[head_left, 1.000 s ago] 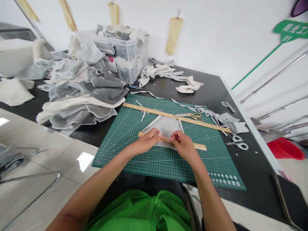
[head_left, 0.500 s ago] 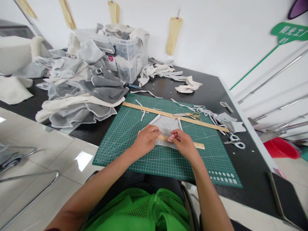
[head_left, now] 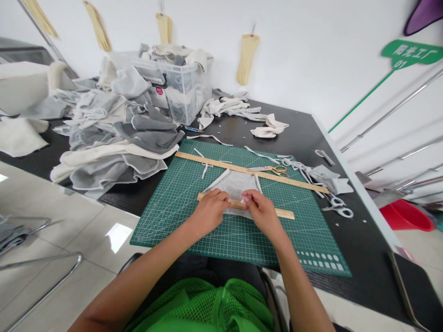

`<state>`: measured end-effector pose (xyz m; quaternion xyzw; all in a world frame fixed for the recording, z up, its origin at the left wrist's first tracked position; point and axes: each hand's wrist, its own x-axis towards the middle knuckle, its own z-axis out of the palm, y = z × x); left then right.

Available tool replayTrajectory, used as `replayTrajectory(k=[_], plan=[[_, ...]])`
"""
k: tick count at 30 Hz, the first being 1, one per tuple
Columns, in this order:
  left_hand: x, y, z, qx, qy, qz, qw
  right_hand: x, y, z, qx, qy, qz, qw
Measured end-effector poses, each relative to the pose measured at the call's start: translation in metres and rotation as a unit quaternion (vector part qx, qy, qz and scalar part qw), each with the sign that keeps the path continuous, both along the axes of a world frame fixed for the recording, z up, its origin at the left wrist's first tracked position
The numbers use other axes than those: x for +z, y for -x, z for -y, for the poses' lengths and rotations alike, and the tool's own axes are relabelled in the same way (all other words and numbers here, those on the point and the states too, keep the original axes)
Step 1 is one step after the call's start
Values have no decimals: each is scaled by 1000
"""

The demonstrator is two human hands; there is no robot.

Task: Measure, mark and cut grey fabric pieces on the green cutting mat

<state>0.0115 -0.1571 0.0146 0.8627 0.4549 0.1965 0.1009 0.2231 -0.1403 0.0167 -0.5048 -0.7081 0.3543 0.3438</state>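
Observation:
A small grey fabric piece (head_left: 237, 184) lies on the green cutting mat (head_left: 180, 198), with a short wooden ruler (head_left: 284, 213) laid across its near edge. My left hand (head_left: 209, 211) presses down on the left part of that ruler, fingers curled over it. My right hand (head_left: 261, 210) rests just right of it, fingertips pinched on a small pink thing at the ruler's edge. A long wooden ruler (head_left: 221, 163) lies across the far part of the mat.
Gold scissors (head_left: 277, 169) lie by the long ruler; white-handled scissors (head_left: 341, 210) lie right of the mat. A heap of grey and cream cloth (head_left: 114, 133) and a clear bin (head_left: 183, 83) stand at the back left. Fabric strips (head_left: 304, 166) lie about. A red basin (head_left: 408, 216) sits below right.
The view shifted slightly. My hands stay on the short ruler; the right hand's fingers now pinch a small pink thing at the ruler's edge.

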Motion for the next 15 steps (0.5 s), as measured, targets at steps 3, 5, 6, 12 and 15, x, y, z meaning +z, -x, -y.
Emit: replayTrajectory(k=[3, 5, 6, 12, 15], plan=[[0, 0, -1, 0, 4, 1, 1000, 2, 1, 0, 2, 2, 19, 1000], [-1, 0, -2, 0, 5, 4, 1000, 2, 0, 0, 0, 27, 2, 1000], [-2, 0, -2, -1, 5, 5, 1000, 1, 0, -1, 0, 38, -12, 999], [-2, 0, -3, 0, 14, 5, 1000, -5, -3, -3, -5, 59, -38, 997], [-1, 0, -3, 1, 20, 10, 1000, -3, -3, -1, 5, 66, -21, 998]])
